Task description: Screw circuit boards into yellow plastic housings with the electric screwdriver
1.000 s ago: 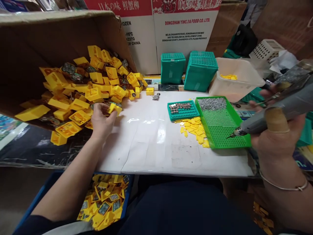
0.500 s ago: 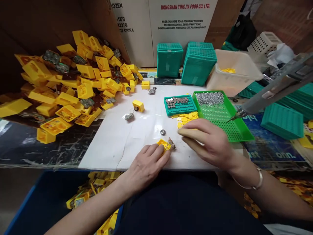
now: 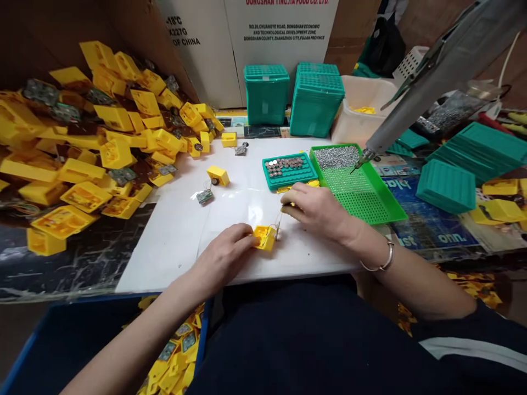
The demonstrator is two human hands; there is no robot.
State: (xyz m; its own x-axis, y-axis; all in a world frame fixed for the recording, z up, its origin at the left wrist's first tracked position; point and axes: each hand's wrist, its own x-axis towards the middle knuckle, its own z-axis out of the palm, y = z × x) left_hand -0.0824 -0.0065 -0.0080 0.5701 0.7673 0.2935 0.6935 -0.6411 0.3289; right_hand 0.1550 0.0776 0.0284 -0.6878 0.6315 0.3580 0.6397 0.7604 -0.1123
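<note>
My left hand [image 3: 226, 249] grips the left side of a small yellow housing [image 3: 264, 237] near the front of the white board [image 3: 177, 241]. Thin wires rise from the housing, and a small part [image 3: 277, 230] hangs or stands at its right side. Fingers pinched, my right hand [image 3: 315, 211] is above and right of the housing at the upper end of the wires; a small dark item shows at its fingertips, too small to name. Further back lie another yellow housing [image 3: 218, 175] and a circuit board with wires [image 3: 205, 197].
Yellow housings [image 3: 86, 192] are heaped at the left. A teal tray [image 3: 290, 171] of round metal pieces and a green basket [image 3: 385, 206] stand at the right, under a hanging grey tool [image 3: 407, 104]. Teal stacks [image 3: 267, 99] stand behind.
The view has shifted right. My right hand has moved closer to the housing and now pinches something at the wires. The round black part no longer lies on the board behind the housing.
</note>
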